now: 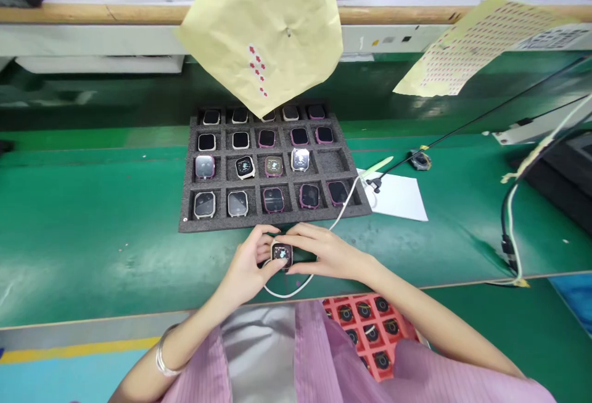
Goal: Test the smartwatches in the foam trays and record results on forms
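A small square smartwatch case (282, 253) with a lit screen and no strap is held at the front of the green bench. My left hand (250, 262) pinches it from the left, its thumb over the lower part of the screen. From the right, my right hand (326, 252) grips the same watch case, with fingers along its top edge and the thumb below. A white cable (289, 295) loops under both hands and runs up to the right. Just beyond the hands lies a dark foam tray (215, 224) with several strapless watch cases, some with lit screens.
White paper (400, 196), a pale green pen (377, 167) and a dark watch-like item (420, 160) lie right of the tray. Yellow sticker sheets (277, 20) hang from the shelf (139, 14). Cables (509, 230) hang at the right. Below the bench edge is a red tray (365, 344) of round black parts.
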Motion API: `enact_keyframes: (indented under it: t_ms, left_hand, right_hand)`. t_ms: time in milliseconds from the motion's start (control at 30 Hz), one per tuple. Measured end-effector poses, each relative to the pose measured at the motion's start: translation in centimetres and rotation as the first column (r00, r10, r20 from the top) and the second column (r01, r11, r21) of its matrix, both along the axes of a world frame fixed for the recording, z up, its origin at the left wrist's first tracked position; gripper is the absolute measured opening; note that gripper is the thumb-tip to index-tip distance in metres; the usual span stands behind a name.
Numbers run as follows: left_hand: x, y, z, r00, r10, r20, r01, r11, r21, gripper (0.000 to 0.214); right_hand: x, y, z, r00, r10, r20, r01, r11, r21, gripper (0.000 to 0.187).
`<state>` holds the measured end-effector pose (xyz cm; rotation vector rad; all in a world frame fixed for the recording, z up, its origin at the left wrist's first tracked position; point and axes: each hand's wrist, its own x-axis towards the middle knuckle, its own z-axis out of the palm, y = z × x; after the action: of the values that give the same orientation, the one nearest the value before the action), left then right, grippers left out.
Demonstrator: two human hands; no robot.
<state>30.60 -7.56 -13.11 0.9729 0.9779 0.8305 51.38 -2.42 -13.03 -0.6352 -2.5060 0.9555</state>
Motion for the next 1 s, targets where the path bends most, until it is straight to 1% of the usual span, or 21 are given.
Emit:
enact_keyframes:
  t_ms: [100, 200, 267, 433, 633, 733, 800, 867, 933, 967, 1000]
  left_hand:
    - [0.2, -0.1, 0.1, 0.999, 0.017, -0.028, -0.017, 1.0, -0.002, 0.041]
    - [0.3, -0.1, 0.2, 0.999, 0.029, -0.04, -0.029, 1.0, 0.008, 0.04]
    - [0.4, -0.1, 0.2, 0.998, 0.036, -0.044, -0.036, 0.999, 0.015, 0.04]
    - [0.4, -0.2, 0.1, 0.997, 0.048, -0.061, -0.047, 0.999, 0.026, 0.039]
    - [0.5, -0.5, 0.1, 0.994, 0.055, -0.093, -0.05, 0.997, 0.061, 0.038]
    - [0.6, -0.6, 0.0, 0.993, 0.062, -0.105, -0.055, 0.996, 0.074, 0.038]
    - [0.6, -0.6, 0.0, 0.992, 0.067, -0.102, -0.06, 0.996, 0.069, 0.04]
    - [0.6, -0.6, -0.1, 0.993, 0.068, -0.092, -0.063, 0.997, 0.055, 0.041]
    - [0.5, -0.6, -0.1, 0.995, 0.064, -0.081, -0.06, 0.997, 0.045, 0.04]
    - [0.5, -0.6, -0.1, 0.995, 0.063, -0.079, -0.06, 0.997, 0.044, 0.041]
    - [0.5, -0.6, -0.1, 0.995, 0.063, -0.08, -0.059, 0.997, 0.045, 0.041]
  right_hand:
    - [-0.4, -0.6, 0.2, 0.997, -0.064, 0.042, 0.06, 0.995, 0.075, 0.051]
    - [-0.7, -1.2, 0.1, 0.988, -0.146, 0.05, 0.137, 0.978, 0.159, 0.048]
    - [-0.8, -1.4, 0.0, 0.982, -0.179, 0.057, 0.166, 0.967, 0.191, 0.048]
    - [-0.8, -1.7, -0.1, 0.979, -0.192, 0.062, 0.179, 0.967, 0.18, 0.047]
    - [-1.0, -2.2, -0.3, 0.963, -0.254, 0.088, 0.237, 0.958, 0.163, 0.05]
    - [-0.6, -2.0, 0.0, 0.965, -0.242, 0.098, 0.223, 0.959, 0.176, 0.056]
    - [0.3, -1.8, 0.5, 0.959, -0.257, 0.122, 0.231, 0.953, 0.195, 0.058]
    - [1.7, -1.8, 1.0, 0.925, -0.338, 0.176, 0.289, 0.924, 0.252, 0.049]
    - [3.4, -2.3, 1.5, 0.854, -0.463, 0.237, 0.381, 0.867, 0.32, 0.036]
    - [4.3, -2.7, 1.7, 0.811, -0.526, 0.255, 0.437, 0.835, 0.333, 0.033]
    - [5.1, -3.3, 1.9, 0.769, -0.579, 0.27, 0.496, 0.808, 0.319, 0.032]
